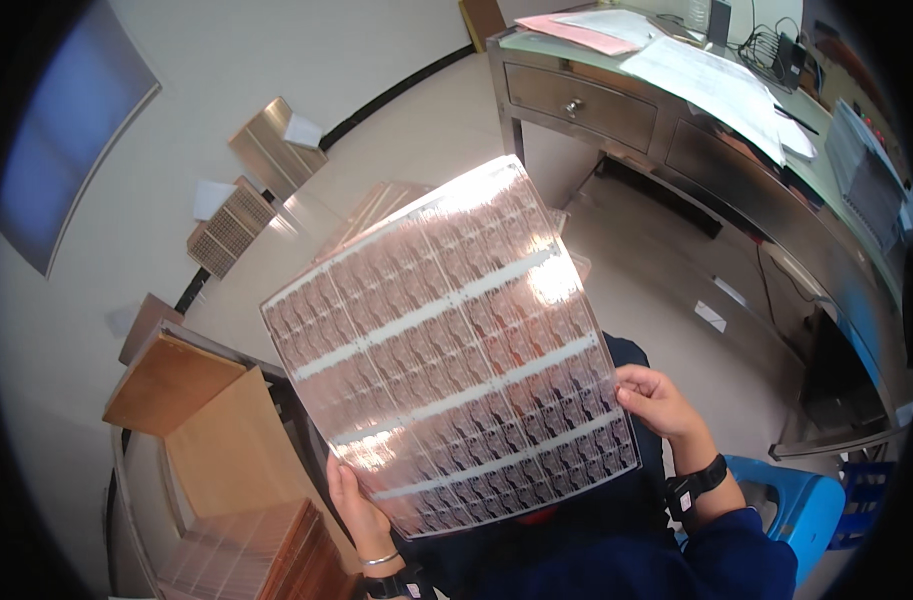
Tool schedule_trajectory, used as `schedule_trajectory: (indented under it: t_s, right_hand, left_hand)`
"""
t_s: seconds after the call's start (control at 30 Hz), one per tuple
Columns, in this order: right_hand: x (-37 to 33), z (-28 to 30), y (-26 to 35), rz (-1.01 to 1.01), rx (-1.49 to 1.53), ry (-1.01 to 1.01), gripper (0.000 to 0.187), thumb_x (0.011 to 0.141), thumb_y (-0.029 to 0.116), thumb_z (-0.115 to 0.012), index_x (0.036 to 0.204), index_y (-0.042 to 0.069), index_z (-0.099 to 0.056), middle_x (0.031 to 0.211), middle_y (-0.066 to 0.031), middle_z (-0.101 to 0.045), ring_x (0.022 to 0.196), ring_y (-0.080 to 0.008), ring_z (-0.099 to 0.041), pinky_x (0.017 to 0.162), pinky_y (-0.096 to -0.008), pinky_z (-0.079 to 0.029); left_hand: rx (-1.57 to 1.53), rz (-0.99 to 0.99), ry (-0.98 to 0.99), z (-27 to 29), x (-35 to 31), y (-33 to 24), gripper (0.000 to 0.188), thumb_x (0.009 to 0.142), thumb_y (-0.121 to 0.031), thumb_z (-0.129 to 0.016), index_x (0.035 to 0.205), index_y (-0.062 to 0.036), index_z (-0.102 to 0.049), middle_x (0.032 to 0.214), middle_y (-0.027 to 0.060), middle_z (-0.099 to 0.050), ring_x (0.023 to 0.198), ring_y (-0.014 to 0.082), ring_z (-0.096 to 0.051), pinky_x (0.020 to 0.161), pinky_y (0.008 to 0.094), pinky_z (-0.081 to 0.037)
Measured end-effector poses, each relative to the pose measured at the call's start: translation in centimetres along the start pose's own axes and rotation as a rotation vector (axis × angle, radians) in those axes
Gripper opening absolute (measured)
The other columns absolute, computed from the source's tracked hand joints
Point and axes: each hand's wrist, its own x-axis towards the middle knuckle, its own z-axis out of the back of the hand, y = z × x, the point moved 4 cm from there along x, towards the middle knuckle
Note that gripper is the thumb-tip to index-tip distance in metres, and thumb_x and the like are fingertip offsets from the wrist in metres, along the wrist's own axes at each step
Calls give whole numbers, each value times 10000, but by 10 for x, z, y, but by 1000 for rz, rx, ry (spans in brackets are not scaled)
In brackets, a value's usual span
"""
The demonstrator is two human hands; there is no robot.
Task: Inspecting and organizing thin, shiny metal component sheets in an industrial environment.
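A large, shiny copper-coloured circuit board panel (426, 425) is held up tilted in front of me, printed with rows of repeated dark patterns between pale strips. My left hand (356, 505) grips its lower left edge, thumb on the face and the other fingers mostly hidden behind. At the right edge, my right hand (661, 400) pinches the panel between thumb and fingers. Bright glare covers parts of the top and right side. Behind the panel's upper edge, more copper-coloured sheets (376, 208) show partly.
Lower left, a stack of copper-toned panels (241, 550) stands beside wooden boards (216, 430). More panels (276, 150) lean along the far wall. A metal desk (596, 100) with papers (706, 80) curves along the right. A blue plastic stool (801, 510) is beside my right arm.
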Motion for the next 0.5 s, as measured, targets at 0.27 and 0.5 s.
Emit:
schedule_trajectory:
  t_s: [0.27, 0.5]
  right_hand:
    - [-4, 7, -2, -18, -20, -29, 260, 898, 146, -547, 1099, -17, -548, 984, -41, -620, 896, -95, -571, 830, -249, -449]
    - [-2, 13, -11, -5, 0, -52, 248, 893, 152, -551, 1084, -7, -557, 968, -36, -623, 876, -88, -571, 794, -236, -451]
  left_hand:
    - [-35, 13, 19, -7, -4, -2, 363, 948, -134, -409, 1273, 28, -414, 1184, 105, -531, 1052, 168, -515, 910, 286, -399]
    - [-74, -9, -24, 2, -5, 3, 359, 943, -135, -422, 1267, 18, -426, 1148, 87, -550, 1007, 148, -530, 876, 273, -415]
